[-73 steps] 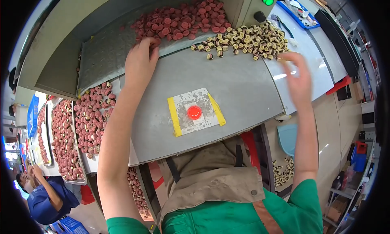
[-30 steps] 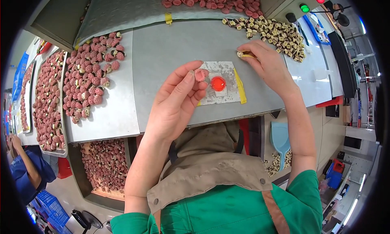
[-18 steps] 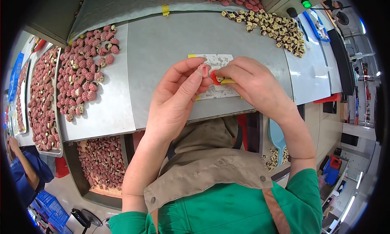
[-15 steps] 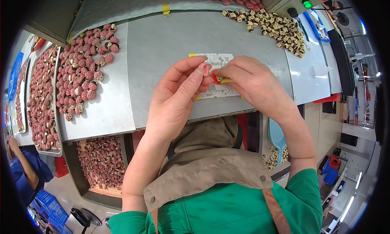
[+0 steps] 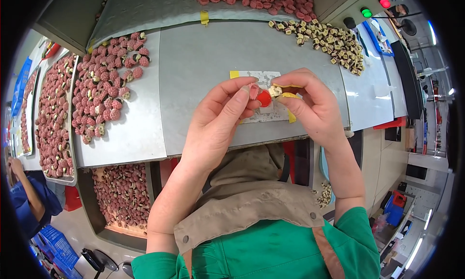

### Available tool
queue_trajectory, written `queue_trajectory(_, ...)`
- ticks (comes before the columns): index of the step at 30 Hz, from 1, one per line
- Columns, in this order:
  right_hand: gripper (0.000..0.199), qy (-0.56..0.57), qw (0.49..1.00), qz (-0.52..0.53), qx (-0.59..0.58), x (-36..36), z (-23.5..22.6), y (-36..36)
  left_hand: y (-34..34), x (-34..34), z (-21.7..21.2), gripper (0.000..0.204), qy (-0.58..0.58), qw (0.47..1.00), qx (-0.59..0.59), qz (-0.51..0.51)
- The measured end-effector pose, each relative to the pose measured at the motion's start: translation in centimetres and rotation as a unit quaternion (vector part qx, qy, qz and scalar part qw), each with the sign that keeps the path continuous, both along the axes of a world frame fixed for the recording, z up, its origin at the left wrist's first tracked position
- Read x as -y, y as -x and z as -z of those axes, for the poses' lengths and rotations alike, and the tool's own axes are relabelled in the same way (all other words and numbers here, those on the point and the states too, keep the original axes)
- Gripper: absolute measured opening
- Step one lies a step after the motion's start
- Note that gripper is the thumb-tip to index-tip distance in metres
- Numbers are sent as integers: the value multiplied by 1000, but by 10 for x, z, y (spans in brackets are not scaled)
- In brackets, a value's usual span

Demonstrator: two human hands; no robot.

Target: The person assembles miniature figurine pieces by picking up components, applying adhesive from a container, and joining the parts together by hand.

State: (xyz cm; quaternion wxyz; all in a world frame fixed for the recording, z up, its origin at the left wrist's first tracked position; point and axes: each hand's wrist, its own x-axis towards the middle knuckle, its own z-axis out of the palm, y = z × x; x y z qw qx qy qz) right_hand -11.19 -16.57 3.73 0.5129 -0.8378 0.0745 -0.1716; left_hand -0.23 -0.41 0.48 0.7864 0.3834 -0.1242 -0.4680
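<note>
Left hand: narrow, thumb and fingertips pinching a pink cup near the frame's centre; I likely grip its sides to leave the hollow free.
Pink cup: its hollow seems turned rightward and up at me; the longer axis looks roughly up-down in the frame.
Right hand: narrow too, yellow finger covers gripping a cream-and-dark piece at its right, probably so the left end is exposed.
Cream-and-dark piece: points left toward the cup, apart from it; long axis too small to tell.
Red dish: on the white sheet, likely central for both hands.
</note>
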Motion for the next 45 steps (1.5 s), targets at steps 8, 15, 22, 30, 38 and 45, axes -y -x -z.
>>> queue_trajectory(8, 25, 183, 978, -39, 95, -2, -3, -16, -1, 3, 5, 31, 37, 999, -6, 17)
queue_trajectory(15, 26, 96, 992, -11, 82, -12, 6, -12, 5, 5, 4, 28, 8, 999, 28, -26)
queue_trajectory(22, 27, 238, 959, 25, 150, -17, 9, -13, 15, 7, 5, 28, 4, 984, 150, -92)
queue_trajectory(30, 33, 114, 988, 8, 101, -18, 5, -5, 2, 1, -1, 36, -20, 995, 98, 22)
queue_trajectory(38, 25, 55, 996, -31, 63, -8, 12, -8, 14, 8, -9, 60, -33, 993, 109, 6)
queue_trajectory(45, 24, 150, 983, -23, 103, -9, 13, -11, 19, 11, -9, 59, -55, 981, 186, -15)
